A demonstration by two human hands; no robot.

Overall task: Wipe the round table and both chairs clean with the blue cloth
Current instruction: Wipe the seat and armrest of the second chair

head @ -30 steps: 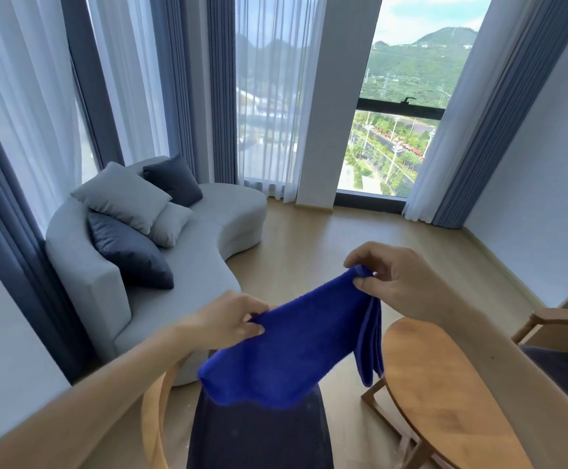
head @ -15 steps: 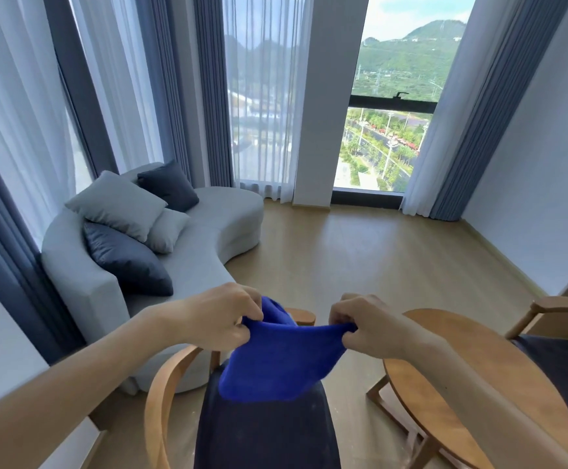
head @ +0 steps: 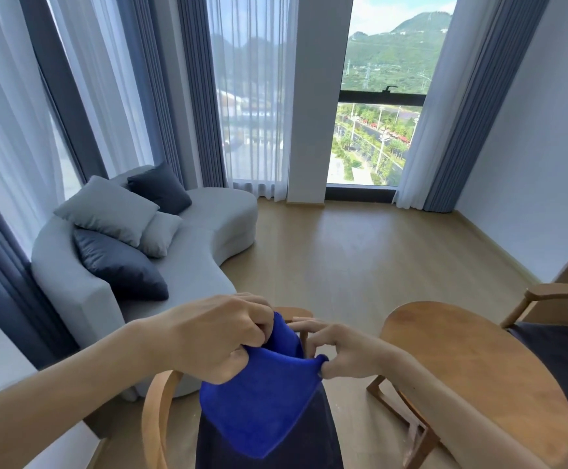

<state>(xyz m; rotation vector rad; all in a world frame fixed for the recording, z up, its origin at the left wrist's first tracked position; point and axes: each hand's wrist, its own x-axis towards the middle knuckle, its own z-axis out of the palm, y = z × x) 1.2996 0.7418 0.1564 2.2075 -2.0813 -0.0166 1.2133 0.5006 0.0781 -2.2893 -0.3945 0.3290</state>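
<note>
A blue cloth (head: 259,401) hangs folded between my two hands, above the dark seat of a wooden chair (head: 155,418) at the bottom centre. My left hand (head: 218,336) grips the cloth's upper left part with curled fingers. My right hand (head: 340,350) pinches its right corner between thumb and a finger, the other fingers spread. The round wooden table (head: 472,367) stands to the right, partly behind my right forearm. A second wooden chair (head: 546,296) with a dark seat sits at the right edge.
A grey curved sofa (head: 188,265) with several grey and dark cushions stands to the left. Wooden floor (head: 360,248) stretches to tall windows with sheer and blue curtains (head: 472,96). A white wall runs along the right.
My hands have come close together, folding the cloth from a wide spread into a hanging bundle. The view has dropped, showing more of the table and both chairs.
</note>
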